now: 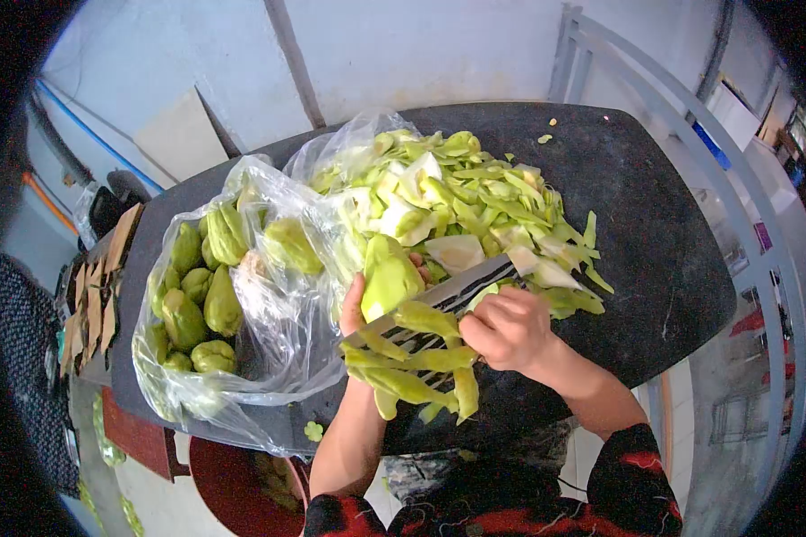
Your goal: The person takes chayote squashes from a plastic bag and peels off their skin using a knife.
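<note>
My left hand (353, 306) is closed around a pale green chayote (390, 277), partly peeled, above the near middle of the table. My right hand (509, 329) grips a broad-bladed knife (475, 277) whose handle is covered by my fingers. The blade slants across in front of the chayote; I cannot tell whether its edge touches it. Several green strips of peel (412, 360) cling to the blade and hang from it. Just beyond my hands lies a large heap of chayote peels and pale pieces (484, 201).
A clear plastic bag (278, 358) with several whole chayotes (184, 318) lies left on the dark table (654, 242). Below the table's near left edge stands a red bucket (233, 488). A grey metal rail (725, 179) rises at the right; flattened cardboard (98, 295) is at the left.
</note>
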A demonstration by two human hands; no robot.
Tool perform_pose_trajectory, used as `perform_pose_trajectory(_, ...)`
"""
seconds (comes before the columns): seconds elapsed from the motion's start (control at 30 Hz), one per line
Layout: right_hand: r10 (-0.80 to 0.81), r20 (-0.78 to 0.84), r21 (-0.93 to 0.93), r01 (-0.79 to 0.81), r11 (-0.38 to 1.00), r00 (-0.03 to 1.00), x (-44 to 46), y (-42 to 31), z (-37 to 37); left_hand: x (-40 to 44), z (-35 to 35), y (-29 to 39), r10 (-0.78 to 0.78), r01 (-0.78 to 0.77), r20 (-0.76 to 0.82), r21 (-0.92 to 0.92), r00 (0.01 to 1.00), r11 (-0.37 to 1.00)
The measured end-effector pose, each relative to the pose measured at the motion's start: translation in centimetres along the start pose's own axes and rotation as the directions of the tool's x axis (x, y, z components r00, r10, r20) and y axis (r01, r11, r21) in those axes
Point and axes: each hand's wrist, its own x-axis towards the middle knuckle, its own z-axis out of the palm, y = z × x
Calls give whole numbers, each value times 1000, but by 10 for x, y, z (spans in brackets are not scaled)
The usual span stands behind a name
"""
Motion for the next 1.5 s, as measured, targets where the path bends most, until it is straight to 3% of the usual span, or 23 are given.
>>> perform_pose_trajectory(0.27,80,25,35,-81,996,997,-4,4,3,-4,2,1,2,1,-40,74,999,997)
perform_pose_trajectory(0.33,170,68,48,-173,984,983,-7,13,5,-3,15,3,165,-120,-220,205,961,971)
perform_pose_trajectory(0.47,248,148,20,-253,967,957,-5,18,-4,-5,9,12,182,-150,-172,181,968,972)
perform_pose_trajectory(0.63,189,159,205,-220,954,969,4,5,-13,-7,-6,7,148,-107,-135,267,980,958)
perform_pose_trajectory(0.77,365,179,70,-382,922,914,-11,34,2,-9,13,4,127,-68,-186,294,974,953)
perform_pose_trajectory(0.87,350,161,98,-368,925,923,-11,32,0,-10,13,4,65,-38,-81,298,995,954)
perform_pose_trajectory(0.93,313,198,136,-342,930,929,-5,20,-11,-12,6,3,93,-48,-117,337,989,940)
perform_pose_trajectory(1.0,203,145,220,-232,948,968,-1,12,-14,-14,24,-7,120,-64,-347,169,930,984)
perform_pose_trajectory(1.03,245,194,182,-281,942,950,-2,17,-13,-13,15,-5,81,-21,-232,250,969,968)
perform_pose_trajectory(1.07,426,248,72,-456,887,870,-8,27,-1,-12,6,-2,41,-1,-113,337,993,942)
perform_pose_trajectory(1.13,604,263,-65,-611,789,752,-8,47,0,-10,14,-2,-13,17,-14,309,1000,951)
perform_pose_trajectory(1.23,611,153,-60,-610,790,777,-15,56,-1,-10,12,-1,-38,29,30,247,999,968)
perform_pose_trajectory(1.37,618,184,-48,-621,782,764,-16,51,5,1,-12,8,42,-36,-98,62,994,997)
perform_pose_trajectory(1.5,580,167,-90,-573,815,798,-16,50,2,5,-19,12,3,-5,-75,-28,997,1000)
